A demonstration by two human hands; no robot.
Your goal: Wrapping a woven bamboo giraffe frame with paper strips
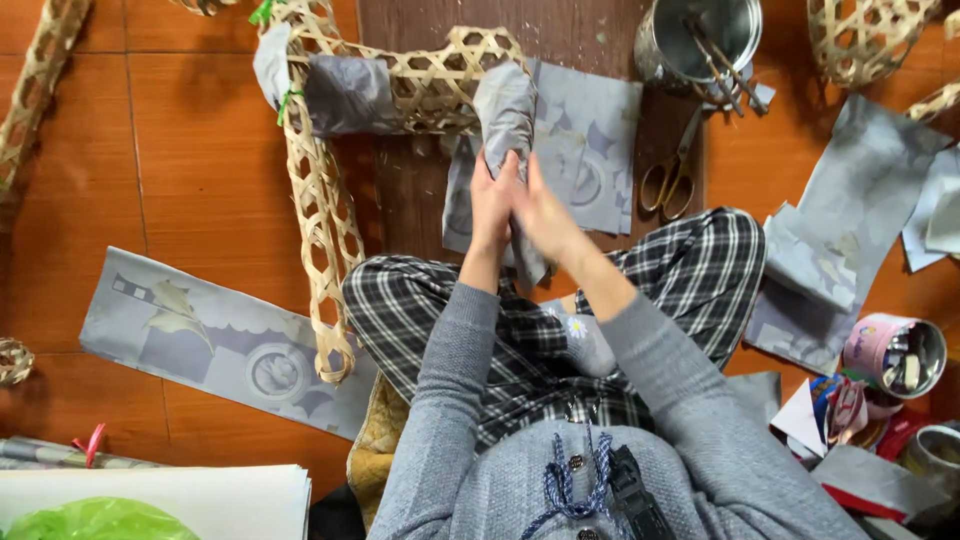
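I count two hands [515, 205], one pair of scissors [672, 175], and three cans: one steel [690, 40], one pink [895, 355], one at the right edge [935, 455]. I see one long paper strip [230, 345] on the floor and one woven frame [320, 190].

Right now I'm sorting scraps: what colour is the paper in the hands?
Grey-blue paper with paler printed shapes, seen in the head view.

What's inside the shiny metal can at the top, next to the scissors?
The metal can holds a few thin sticks that lean against its rim and poke out. Its wall hides their lower ends and the bottom, so anything else inside cannot be seen. The scissors lie outside it.
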